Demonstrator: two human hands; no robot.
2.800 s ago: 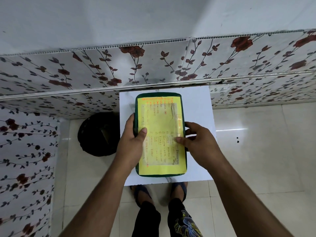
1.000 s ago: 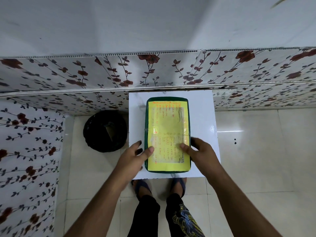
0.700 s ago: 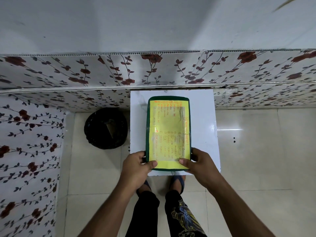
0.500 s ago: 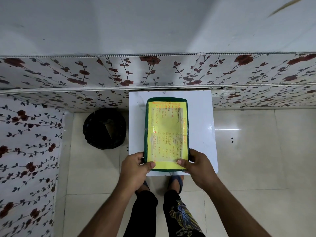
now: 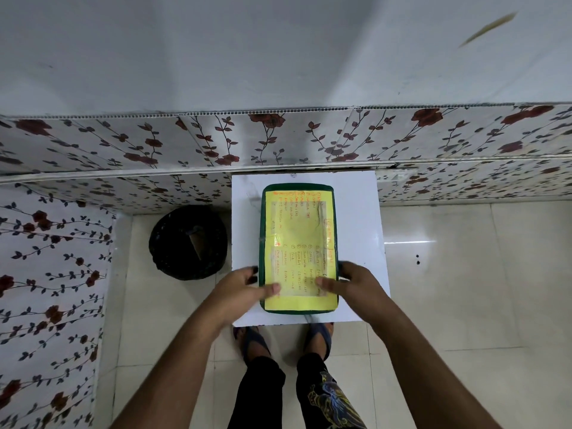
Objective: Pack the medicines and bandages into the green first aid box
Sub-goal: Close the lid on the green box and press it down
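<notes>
The green first aid box [image 5: 298, 236] lies closed on a small white table [image 5: 359, 218], its lid covered by a yellow sheet with orange handwriting. My left hand [image 5: 240, 289] grips the box's near left edge, thumb on the lid. My right hand [image 5: 353, 284] grips the near right edge in the same way. No medicines or bandages show; the box's inside is hidden.
A black round bin [image 5: 188, 241] stands on the floor left of the table. A wall with rose-patterned panels [image 5: 278, 140] runs behind the table and along the left. Pale glossy floor tiles [image 5: 464, 274] spread to the right. My feet [image 5: 284, 339] are under the near table edge.
Both hands have slid from the middle of the box's sides down to its near end. The box has stayed closed on the table.
</notes>
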